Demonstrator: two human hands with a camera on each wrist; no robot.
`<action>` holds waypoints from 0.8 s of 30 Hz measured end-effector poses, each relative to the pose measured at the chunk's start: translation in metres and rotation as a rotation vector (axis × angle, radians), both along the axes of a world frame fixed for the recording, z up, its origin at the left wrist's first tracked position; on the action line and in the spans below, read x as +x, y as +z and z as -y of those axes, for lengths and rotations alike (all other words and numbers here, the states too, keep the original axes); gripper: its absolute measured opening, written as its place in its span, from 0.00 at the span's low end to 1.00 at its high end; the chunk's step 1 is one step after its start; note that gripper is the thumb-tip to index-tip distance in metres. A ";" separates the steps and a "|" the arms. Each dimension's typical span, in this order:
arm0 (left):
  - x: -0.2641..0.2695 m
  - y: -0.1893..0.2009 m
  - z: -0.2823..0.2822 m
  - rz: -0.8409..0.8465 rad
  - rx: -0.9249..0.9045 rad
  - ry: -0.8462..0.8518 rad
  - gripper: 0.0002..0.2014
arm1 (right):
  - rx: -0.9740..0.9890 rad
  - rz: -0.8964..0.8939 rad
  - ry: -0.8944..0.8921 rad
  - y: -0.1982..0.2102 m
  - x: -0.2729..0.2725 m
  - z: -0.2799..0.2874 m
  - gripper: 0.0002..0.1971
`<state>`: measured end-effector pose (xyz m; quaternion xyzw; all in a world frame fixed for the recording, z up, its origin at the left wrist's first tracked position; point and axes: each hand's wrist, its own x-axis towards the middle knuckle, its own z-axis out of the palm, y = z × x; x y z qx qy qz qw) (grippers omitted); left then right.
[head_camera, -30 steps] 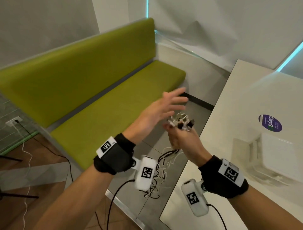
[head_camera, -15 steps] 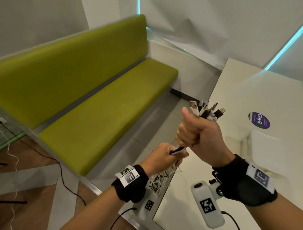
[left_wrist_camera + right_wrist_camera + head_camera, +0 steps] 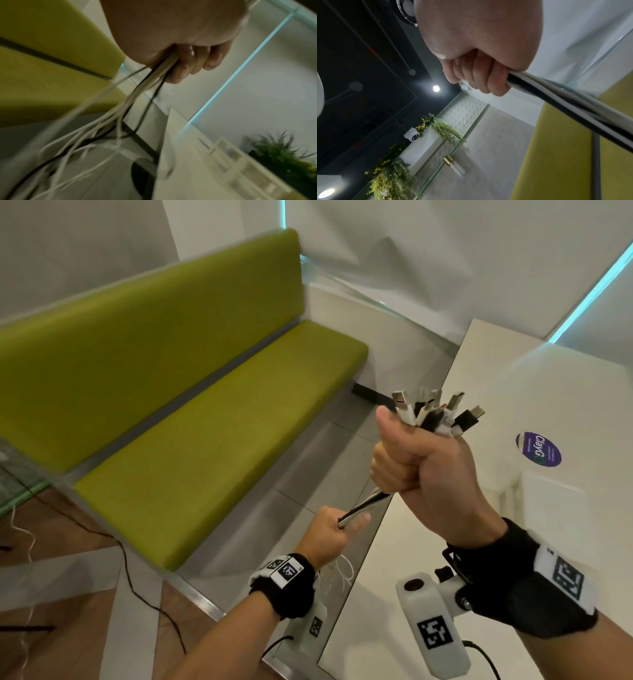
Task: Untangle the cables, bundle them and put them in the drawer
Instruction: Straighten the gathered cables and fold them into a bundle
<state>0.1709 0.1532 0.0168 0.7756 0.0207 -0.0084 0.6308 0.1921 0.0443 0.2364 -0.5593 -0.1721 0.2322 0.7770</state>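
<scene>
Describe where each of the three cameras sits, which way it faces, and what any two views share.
Head: worn high, faces down; shows both hands gripping the cables, right hand above left hand, beside the green bench.
Left wrist: looks along the left hand at trailing cables.
Right wrist: looks up along the right hand toward the ceiling.
Shared: cables and bench in all.

head: high, looking down | wrists: close, looking upward | shared: green bench (image 3: 212, 419), cables (image 3: 137, 94)

Taut black-and-white cables (image 3: 363, 506), perhaps bundled
</scene>
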 end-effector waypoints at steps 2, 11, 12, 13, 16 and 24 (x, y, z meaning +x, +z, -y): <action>-0.005 -0.021 -0.009 -0.031 0.023 0.030 0.30 | 0.022 0.017 0.024 0.008 0.002 0.003 0.23; 0.000 -0.039 -0.036 -0.148 0.134 0.055 0.24 | -0.076 0.074 0.072 -0.007 -0.002 -0.012 0.24; 0.001 -0.030 -0.040 -0.150 0.175 0.006 0.19 | -0.080 0.084 0.070 -0.008 0.000 -0.014 0.24; 0.002 -0.017 -0.046 -0.161 0.186 -0.067 0.10 | -0.078 0.090 0.063 -0.009 0.004 -0.014 0.24; 0.002 0.032 -0.068 -0.086 0.215 -0.268 0.38 | -0.082 0.098 0.049 -0.016 0.013 -0.013 0.25; 0.016 0.136 -0.023 0.067 -0.227 -0.392 0.12 | -0.070 0.024 0.006 -0.018 0.016 -0.028 0.24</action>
